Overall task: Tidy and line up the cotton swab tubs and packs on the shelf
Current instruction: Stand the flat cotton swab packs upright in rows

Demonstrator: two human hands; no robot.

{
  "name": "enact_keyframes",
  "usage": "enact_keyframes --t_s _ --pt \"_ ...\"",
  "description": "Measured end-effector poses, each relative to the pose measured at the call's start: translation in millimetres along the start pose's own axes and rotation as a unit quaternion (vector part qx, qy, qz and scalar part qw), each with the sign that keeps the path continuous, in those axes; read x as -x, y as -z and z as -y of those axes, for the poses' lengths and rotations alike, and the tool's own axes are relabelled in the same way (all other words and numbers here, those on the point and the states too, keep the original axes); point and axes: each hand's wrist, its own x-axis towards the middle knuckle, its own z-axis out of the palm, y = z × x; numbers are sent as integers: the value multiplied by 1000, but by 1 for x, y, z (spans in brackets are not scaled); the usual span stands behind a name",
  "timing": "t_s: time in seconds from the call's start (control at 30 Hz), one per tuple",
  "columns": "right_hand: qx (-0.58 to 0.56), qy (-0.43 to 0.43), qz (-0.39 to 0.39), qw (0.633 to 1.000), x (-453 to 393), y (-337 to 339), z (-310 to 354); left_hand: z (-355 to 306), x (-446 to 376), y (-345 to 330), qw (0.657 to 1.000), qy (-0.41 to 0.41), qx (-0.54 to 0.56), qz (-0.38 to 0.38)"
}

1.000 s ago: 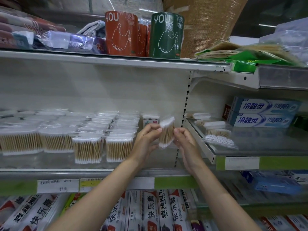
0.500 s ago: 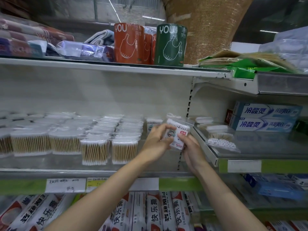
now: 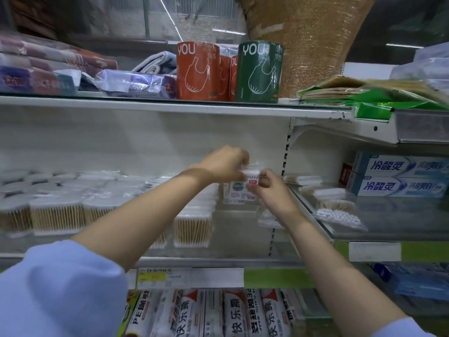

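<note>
Both hands hold one small cotton swab pack (image 3: 245, 188) above the rear right part of the shelf (image 3: 218, 260), close to the perforated upright at its right end. The left hand (image 3: 226, 164) grips the pack from above and from the left, fingers curled over its top edge. The right hand (image 3: 267, 188) pinches the pack's right side, fingers curled. The pack is blurred; a white label with a red mark faces the camera. Whether its base touches the shelf cannot be determined.

To the left of the pack, rows of clear cotton swab tubs (image 3: 192, 227) stand on the shelf, wooden sticks upright, extending to the left edge. The nearest tub stands just beside the left forearm, toward the front edge.

On the adjoining shelf to the right, loose swab packs (image 3: 337, 215) lie near its left edge, with toothpaste boxes (image 3: 401, 178) stacked behind them. On the shelf above stand an orange roll (image 3: 196, 71) and a green roll (image 3: 257, 71), both marked YOU.
</note>
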Motion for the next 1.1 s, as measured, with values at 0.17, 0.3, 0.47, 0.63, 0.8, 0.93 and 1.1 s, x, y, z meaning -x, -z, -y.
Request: enact_keyframes --t_s 0.17,0.3,0.47,0.63,0.8,0.93,1.1 --pt "130 -44 -30 990 -6 -1 -20 18 -23 -21 999 32 -18 18" --pt "194 -32 -61 978 0 4 -30 30 -31 -41 998 28 -46 28" --pt "277 -11 -54 959 3 11 -33 40 -37 -55 998 25 -53 34" --pt "403 -14 -57 913 6 10 -36 44 -39 -59 997 17 -67 41" --pt "426 -39 -20 904 9 6 -38 41 -37 -49 998 17 -52 42" --pt "442 -42 12 896 11 6 -36 28 -31 -34 999 17 -38 23" --pt "464 0 32 885 17 11 -40 -3 -11 -27 991 29 130 -19"
